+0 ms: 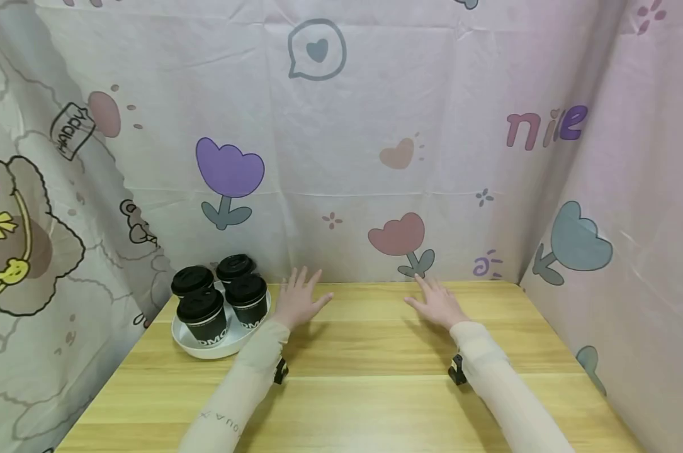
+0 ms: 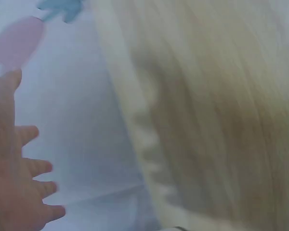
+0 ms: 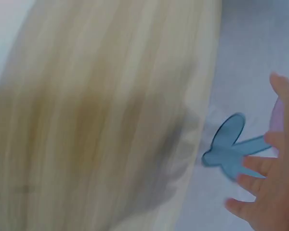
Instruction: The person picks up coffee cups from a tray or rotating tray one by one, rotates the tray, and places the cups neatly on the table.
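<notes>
"hands first: what are they holding?"

"nothing that shows. the left hand (image 1: 298, 305) and the right hand (image 1: 439, 304) reach out over the wooden table (image 1: 375, 409), well apart, fingers spread and loose. both wrist views show shadows on the wood and no object at the fingers."

"so which step is this?"

"an empty-handed one, i'd judge: no thing is being lifted, carried or set down."

"where are the cups?"

"just beside the left hand, on the person's left: a round white tray (image 1: 211, 353) sits on the table, with four black-lidded cups (image 1: 202, 316) upright in it, close together. whether that hand brushes the rim, i can't tell."

"and what would a move on a cup call for?"

"the left hand is nearer, so probably a short sideways reach, then fingers curled round one cup. the lids crowd together, so a careless grip could nudge a neighbour. the right hand would have to cross over first."

"beyond that?"

"a printed cloth (image 1: 341, 126) behind the table's far edge, with flowers and hearts on it."
</notes>
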A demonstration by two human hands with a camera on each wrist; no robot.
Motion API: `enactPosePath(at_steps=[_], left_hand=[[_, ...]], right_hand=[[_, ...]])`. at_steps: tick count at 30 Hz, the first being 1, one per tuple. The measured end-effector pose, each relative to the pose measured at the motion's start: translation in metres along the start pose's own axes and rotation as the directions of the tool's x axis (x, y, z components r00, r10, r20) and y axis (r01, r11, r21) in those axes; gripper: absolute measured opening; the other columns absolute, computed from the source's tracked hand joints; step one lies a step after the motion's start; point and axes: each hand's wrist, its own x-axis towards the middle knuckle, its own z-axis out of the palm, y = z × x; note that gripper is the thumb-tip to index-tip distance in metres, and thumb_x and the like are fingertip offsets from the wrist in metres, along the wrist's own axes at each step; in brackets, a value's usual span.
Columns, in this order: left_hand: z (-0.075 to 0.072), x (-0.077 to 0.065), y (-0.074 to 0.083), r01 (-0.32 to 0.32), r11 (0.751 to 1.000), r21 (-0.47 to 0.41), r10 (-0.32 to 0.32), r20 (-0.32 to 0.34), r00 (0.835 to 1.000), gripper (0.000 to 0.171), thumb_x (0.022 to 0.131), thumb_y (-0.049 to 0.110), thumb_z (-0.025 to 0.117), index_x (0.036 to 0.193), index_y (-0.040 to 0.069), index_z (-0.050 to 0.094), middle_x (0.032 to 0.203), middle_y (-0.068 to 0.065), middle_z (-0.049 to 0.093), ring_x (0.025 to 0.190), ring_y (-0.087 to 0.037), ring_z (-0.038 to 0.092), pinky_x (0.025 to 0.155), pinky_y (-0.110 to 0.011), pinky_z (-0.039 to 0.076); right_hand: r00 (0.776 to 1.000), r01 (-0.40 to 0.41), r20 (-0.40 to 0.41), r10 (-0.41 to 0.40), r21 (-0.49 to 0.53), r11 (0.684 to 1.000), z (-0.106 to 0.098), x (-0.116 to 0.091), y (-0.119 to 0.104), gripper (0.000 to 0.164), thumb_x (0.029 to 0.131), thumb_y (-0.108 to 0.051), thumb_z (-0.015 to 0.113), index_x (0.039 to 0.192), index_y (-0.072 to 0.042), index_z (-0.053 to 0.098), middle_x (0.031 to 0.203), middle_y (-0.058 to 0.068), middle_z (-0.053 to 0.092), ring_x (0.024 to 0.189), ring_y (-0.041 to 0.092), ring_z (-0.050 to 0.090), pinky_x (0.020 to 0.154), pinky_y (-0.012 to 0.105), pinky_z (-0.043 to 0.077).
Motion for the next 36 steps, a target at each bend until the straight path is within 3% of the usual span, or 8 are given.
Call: enactPosePath(at_steps=[5,9,17,21,26,30,34,36], left_hand=[[-0.029,-0.018,0.01,-0.082,0.992,-0.099,0.068,-0.135,0.989,0.058,0.098,0.05,0.047,0.141,0.012,0.05,0.141,-0.016,0.054,0.13,-0.036,0.052,0.109,-0.051,0.043],[-0.051,-0.037,0.009,-0.137,0.99,-0.036,0.123,-0.259,0.958,0.042,0.097,0.04,0.054,0.125,0.01,0.064,0.121,-0.012,0.069,0.107,-0.03,0.067,0.088,-0.044,0.057],[-0.084,-0.079,-0.015,-0.143,0.988,0.051,0.151,-0.385,0.911,0.029,0.095,0.033,0.061,0.112,0.012,0.07,0.092,-0.003,0.074,0.076,-0.019,0.069,0.06,-0.037,0.056],[-0.1,-0.101,-0.03,-0.11,0.992,0.064,0.127,-0.438,0.89,0.025,0.093,0.03,0.063,0.109,0.013,0.071,0.085,-0.001,0.072,0.069,-0.016,0.066,0.054,-0.034,0.053],[-0.115,-0.125,-0.049,-0.101,0.991,0.084,0.13,-0.522,0.843,0.025,0.087,0.022,0.069,0.108,0.009,0.072,0.082,-0.004,0.073,0.067,-0.019,0.067,0.054,-0.037,0.053],[-0.12,-0.141,-0.066,-0.042,0.999,0.034,0.054,-0.561,0.826,0.022,0.089,0.02,0.067,0.106,0.006,0.071,0.081,-0.006,0.072,0.067,-0.022,0.067,0.056,-0.039,0.053],[-0.12,-0.156,-0.086,0.063,0.996,-0.061,-0.086,-0.566,0.82,0.023,0.095,0.024,0.06,0.103,0.006,0.07,0.078,-0.006,0.071,0.064,-0.023,0.064,0.053,-0.032,0.048],[-0.118,-0.162,-0.097,0.119,0.987,-0.109,-0.16,-0.566,0.808,0.026,0.097,0.027,0.057,0.102,0.005,0.07,0.077,-0.007,0.07,0.065,-0.024,0.063,0.054,-0.031,0.045]], right_hand=[[0.999,0.036,-0.039,-0.032,0.107,0.994,-0.003,0.001,-0.02,0.082,0.091,-0.067,0.044,0.152,-0.013,0.031,0.136,0.023,0.056,0.123,0.044,0.054,0.102,0.063,0.043],[0.996,0.08,-0.055,-0.073,0.118,0.99,-0.006,0.001,-0.039,0.069,0.094,-0.06,0.048,0.143,-0.012,0.047,0.116,0.017,0.069,0.104,0.033,0.066,0.091,0.052,0.052],[0.993,0.115,-0.043,-0.111,0.088,0.989,0.001,0.008,-0.077,0.056,0.094,-0.053,0.053,0.131,-0.01,0.06,0.1,0.003,0.073,0.092,0.022,0.068,0.078,0.04,0.056],[0.991,0.137,-0.024,-0.135,0.114,0.984,0.007,0.014,-0.098,0.054,0.094,-0.051,0.054,0.13,-0.011,0.06,0.096,0.002,0.072,0.085,0.019,0.067,0.075,0.037,0.055],[0.984,0.175,0.01,-0.179,0.153,0.973,0.014,0.022,-0.13,0.055,0.095,-0.051,0.054,0.133,-0.011,0.058,0.095,0.003,0.072,0.083,0.018,0.067,0.075,0.037,0.056],[0.978,0.197,0.042,-0.206,0.161,0.967,0.02,0.029,-0.154,0.06,0.095,-0.055,0.05,0.134,-0.01,0.056,0.099,0.004,0.073,0.087,0.019,0.069,0.08,0.037,0.056],[0.973,0.205,0.069,-0.221,0.183,0.962,0.029,0.037,-0.174,0.061,0.096,-0.056,0.048,0.136,-0.01,0.054,0.102,0.007,0.073,0.09,0.02,0.069,0.083,0.037,0.056],[0.972,0.198,0.082,-0.22,0.21,0.957,0.034,0.041,-0.181,0.063,0.096,-0.056,0.048,0.137,-0.009,0.053,0.105,0.009,0.073,0.093,0.021,0.069,0.084,0.037,0.056]])
